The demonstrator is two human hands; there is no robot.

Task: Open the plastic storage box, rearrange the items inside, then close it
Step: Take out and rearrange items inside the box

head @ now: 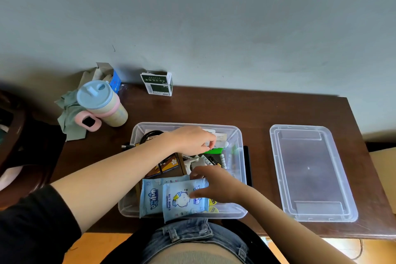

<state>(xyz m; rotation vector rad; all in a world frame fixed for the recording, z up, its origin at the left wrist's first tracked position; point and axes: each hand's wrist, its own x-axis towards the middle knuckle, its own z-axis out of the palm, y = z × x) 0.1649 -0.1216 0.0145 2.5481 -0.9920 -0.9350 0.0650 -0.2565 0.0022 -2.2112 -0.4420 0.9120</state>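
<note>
Open box [239,135] on the table [214,109], its lid [347,188] lying apart to the right. Left hand [192,139] pinches a white paper [220,136] inside the box; right hand [212,186], fingers spread, rests on a wipes pack [182,201].
</note>
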